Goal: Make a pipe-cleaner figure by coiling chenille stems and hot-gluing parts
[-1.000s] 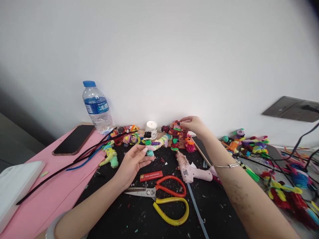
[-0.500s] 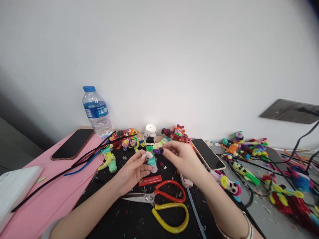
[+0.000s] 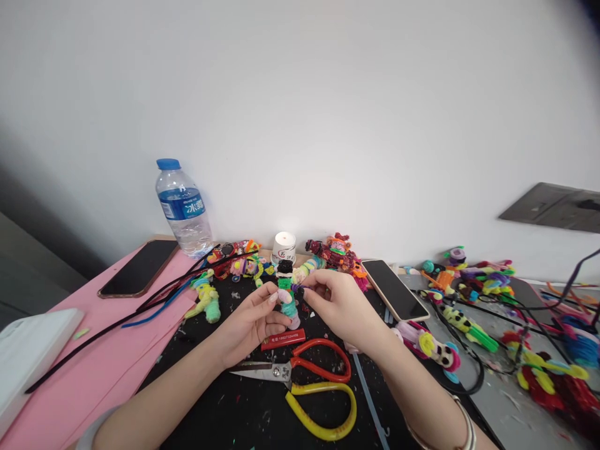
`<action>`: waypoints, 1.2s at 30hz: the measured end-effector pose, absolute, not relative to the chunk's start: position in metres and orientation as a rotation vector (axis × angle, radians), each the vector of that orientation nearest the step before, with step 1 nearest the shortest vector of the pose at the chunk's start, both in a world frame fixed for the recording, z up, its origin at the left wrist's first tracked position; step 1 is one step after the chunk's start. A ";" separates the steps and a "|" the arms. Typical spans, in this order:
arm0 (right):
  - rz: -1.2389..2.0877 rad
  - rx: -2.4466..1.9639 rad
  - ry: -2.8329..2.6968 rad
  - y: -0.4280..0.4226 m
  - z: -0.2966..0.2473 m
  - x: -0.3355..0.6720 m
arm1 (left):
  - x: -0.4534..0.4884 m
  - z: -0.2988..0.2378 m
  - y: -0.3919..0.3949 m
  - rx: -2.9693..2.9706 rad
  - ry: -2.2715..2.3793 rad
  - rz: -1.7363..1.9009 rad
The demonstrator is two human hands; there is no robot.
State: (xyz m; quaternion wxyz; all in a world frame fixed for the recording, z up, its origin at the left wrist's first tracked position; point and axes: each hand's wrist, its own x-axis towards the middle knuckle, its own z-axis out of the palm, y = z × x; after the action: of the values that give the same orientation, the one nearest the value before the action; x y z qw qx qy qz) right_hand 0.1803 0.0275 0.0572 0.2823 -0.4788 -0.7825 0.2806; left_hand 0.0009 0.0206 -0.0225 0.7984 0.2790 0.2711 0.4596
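The left hand (image 3: 248, 322) and right hand (image 3: 342, 306) hide parts of the pipe-cleaner figure (image 3: 285, 282). Print on the red lighter (image 3: 283, 339) is illegibly small. The white box (image 3: 28, 350) at the desk's left edge is cut off.

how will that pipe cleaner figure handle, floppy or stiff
The figure is fuzzy wound pipe cleaner, so probably light and grippy. Pinched by the left hand and right hand, it stands upright without sagging, so likely fairly stiff yet bendable.

R hand (image 3: 340, 303) left back figures (image 3: 335, 249), now pinching doll (image 3: 287, 299) w/ L hand (image 3: 248, 320).
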 end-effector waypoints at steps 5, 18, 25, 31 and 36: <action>0.853 -1.275 -2.041 0.030 0.054 0.182 | 0.001 -0.023 0.021 0.596 0.585 0.971; 0.985 -1.246 -1.871 0.040 0.051 0.192 | 0.003 -0.016 0.020 0.737 0.644 0.901; 1.141 -1.154 -1.896 0.039 0.049 0.190 | 0.004 -0.019 0.017 0.782 0.637 0.841; 1.145 -1.134 -1.887 0.035 0.050 0.186 | 0.005 -0.021 0.017 0.816 0.615 0.867; 1.108 -1.199 -1.876 0.032 0.049 0.181 | 0.007 -0.022 0.015 0.867 0.618 0.892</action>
State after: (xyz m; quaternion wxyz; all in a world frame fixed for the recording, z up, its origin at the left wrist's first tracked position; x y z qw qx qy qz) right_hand 0.1806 0.0316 0.0489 0.3216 -0.4564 -0.7142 0.4221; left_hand 0.0069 0.0147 -0.0219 0.7684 0.3996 0.2847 0.4108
